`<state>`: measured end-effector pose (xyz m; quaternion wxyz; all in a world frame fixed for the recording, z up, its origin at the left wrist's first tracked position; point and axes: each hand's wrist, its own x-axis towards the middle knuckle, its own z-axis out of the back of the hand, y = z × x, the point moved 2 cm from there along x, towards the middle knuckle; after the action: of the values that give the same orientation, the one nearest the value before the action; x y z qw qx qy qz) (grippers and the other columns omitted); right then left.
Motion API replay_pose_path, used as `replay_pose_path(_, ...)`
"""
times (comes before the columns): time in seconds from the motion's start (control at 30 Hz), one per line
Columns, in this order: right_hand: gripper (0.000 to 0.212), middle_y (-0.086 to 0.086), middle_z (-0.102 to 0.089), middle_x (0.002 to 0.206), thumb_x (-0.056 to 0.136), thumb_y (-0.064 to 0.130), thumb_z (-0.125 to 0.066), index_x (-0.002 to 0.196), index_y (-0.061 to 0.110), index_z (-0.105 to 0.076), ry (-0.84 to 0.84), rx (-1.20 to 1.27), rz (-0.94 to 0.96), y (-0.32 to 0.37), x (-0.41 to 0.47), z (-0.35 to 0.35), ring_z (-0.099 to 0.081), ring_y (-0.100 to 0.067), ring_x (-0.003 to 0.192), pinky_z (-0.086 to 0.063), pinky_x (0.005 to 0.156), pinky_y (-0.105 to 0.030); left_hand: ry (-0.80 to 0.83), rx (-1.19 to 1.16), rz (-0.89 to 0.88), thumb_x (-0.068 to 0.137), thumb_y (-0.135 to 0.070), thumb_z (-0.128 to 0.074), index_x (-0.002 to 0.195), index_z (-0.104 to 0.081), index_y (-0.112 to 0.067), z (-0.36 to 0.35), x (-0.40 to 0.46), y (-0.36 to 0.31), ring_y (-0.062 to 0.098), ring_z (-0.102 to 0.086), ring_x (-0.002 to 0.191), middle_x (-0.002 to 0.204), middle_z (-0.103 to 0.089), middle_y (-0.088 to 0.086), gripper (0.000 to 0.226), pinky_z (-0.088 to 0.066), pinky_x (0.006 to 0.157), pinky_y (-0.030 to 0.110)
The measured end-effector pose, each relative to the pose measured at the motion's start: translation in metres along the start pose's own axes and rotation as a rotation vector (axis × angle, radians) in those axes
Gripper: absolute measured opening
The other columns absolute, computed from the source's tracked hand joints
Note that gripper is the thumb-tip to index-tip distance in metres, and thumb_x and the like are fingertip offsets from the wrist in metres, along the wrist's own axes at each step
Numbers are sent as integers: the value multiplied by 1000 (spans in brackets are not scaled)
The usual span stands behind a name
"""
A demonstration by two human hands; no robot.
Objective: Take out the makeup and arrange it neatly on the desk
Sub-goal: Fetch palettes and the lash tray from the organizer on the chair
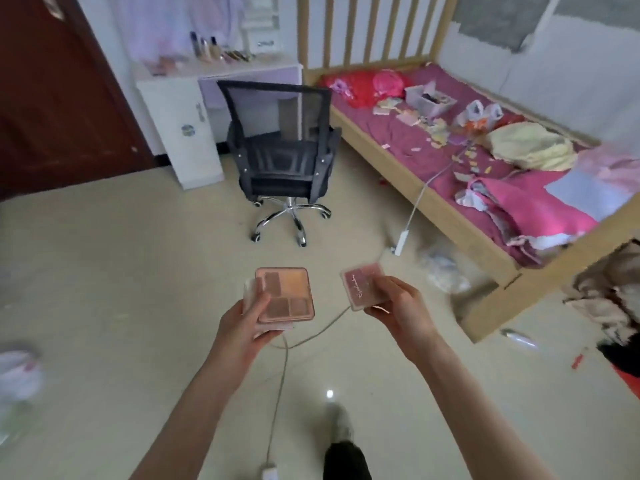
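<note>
My left hand grips a stack of makeup palettes; the top one is a pink eyeshadow palette with several tan and brown pans showing. My right hand pinches a smaller rose-pink palette with script lettering on its lid. Both hands are held out over the floor, well short of the desk at the far wall. On the desk stand a few bottles and a row of small makeup items. A clear box with more items sits on the bed.
A black mesh office chair stands between me and the desk. The wooden bed with pink bedding, scattered makeup and clothes runs along the right. A white cable and power strip lie on the floor. A dark red door is at left.
</note>
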<state>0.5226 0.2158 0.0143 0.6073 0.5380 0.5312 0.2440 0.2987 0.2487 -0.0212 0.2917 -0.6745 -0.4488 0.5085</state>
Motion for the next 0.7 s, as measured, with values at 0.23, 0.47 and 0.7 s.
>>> replay_pose_path(0.23, 20, -7, -58, 70, 93, 10, -48, 81, 2, -61, 239, -62, -69, 32, 145, -94, -56, -18, 68, -55, 65, -28, -228, -117, -63, 90, -20, -56, 96, -64, -10, 25, 110, -52, 19, -67, 81, 90, -71, 7, 14, -56, 61, 27)
replay_pose_path(0.47, 16, -4, -62, 81, 95, 16, -50, 91, 9, -63, 405, -155, -81, 99, 273, -180, -60, -16, 76, -53, 64, -27, -352, -163, -150, 90, -19, -56, 99, -64, -11, 31, 200, -132, 17, -70, 81, 89, -74, 6, 14, -56, 60, 25)
replay_pose_path(0.7, 19, -8, -63, 92, 94, 19, -53, 105, 9, -63, 542, -206, -160, 113, 352, -274, -61, -21, 86, -53, 68, -29, -527, -272, -195, 87, -17, -59, 100, -64, -10, 70, 262, -171, 17, -70, 79, 87, -73, 6, 15, -56, 59, 25)
